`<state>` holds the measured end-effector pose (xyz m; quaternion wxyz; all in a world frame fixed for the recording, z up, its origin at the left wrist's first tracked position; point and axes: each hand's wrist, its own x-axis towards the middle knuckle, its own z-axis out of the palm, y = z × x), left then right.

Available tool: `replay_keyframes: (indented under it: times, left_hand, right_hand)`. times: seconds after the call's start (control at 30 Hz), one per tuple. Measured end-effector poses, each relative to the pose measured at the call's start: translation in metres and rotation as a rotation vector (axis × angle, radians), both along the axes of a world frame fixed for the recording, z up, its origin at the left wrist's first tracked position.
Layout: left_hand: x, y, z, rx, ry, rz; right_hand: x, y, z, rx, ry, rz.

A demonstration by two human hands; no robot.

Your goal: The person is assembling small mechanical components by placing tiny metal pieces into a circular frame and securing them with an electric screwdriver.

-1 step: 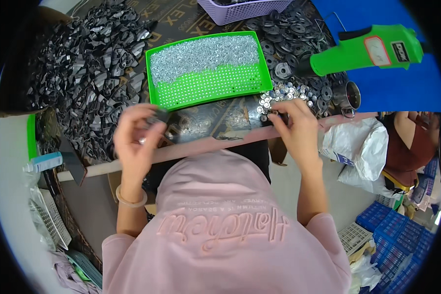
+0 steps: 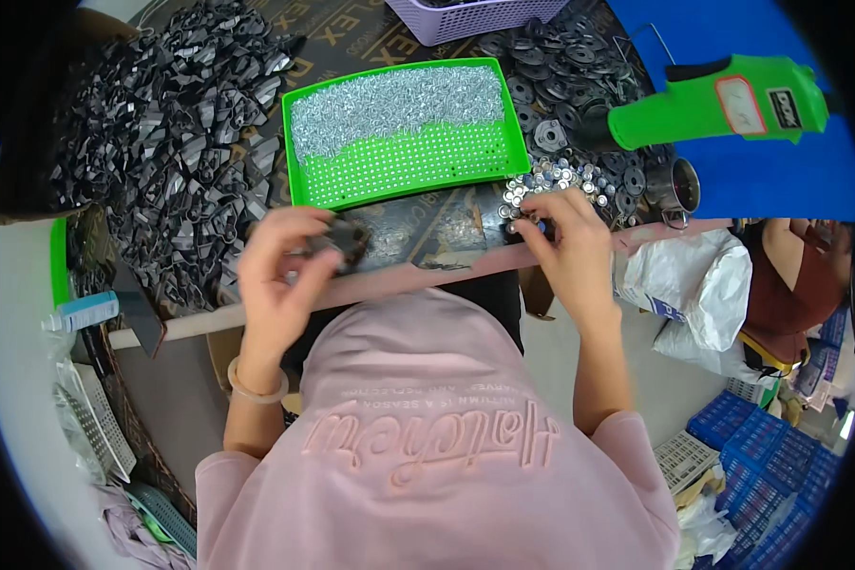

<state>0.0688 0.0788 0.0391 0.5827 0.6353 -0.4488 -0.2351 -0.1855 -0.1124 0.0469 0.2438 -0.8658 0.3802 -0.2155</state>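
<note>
My left hand (image 2: 285, 266) is closed around a dark plastic part (image 2: 353, 239), held just above the table's near edge; motion blurs its outline. With fingertips drawn together, my right hand (image 2: 572, 249) is at the near side of a heap of small round silver metal pieces (image 2: 541, 182). Whatever lies between those fingertips is too small to name. Between and beyond my hands stands a green perforated tray (image 2: 404, 169), its far half covered with small silver screw-like pieces (image 2: 399, 103).
Black plastic parts (image 2: 176, 142) are heaped at left. Black discs (image 2: 546, 71) lie at right beside a metal cup (image 2: 673, 190) and a green power screwdriver (image 2: 717, 106). A purple basket (image 2: 475, 21) stands at the back. A white bag (image 2: 689, 275) and another person's arm (image 2: 788, 252) are at right.
My left hand has moved a little to the right with the dark plastic part. My right hand has shifted only slightly, staying at the metal pieces.
</note>
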Motion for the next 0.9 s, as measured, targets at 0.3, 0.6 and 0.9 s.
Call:
replay_keyframes:
  times: [0.3, 0.6, 0.9]
  left_hand:
    - [-0.023, -0.023, 0.000, 0.169, 0.309, -0.214]
    - [-0.034, -0.036, -0.011, 0.102, 0.527, -0.325]
    - [-0.047, -0.054, -0.009, 0.116, 0.398, -0.246]
  right_hand:
    - [0.019, 0.003, -0.016, -0.105, 0.091, -0.014]
    - [0.014, 0.007, -0.019, 0.049, -0.098, -0.055]
    - [0.023, 0.010, -0.022, -0.079, -0.146, -0.029]
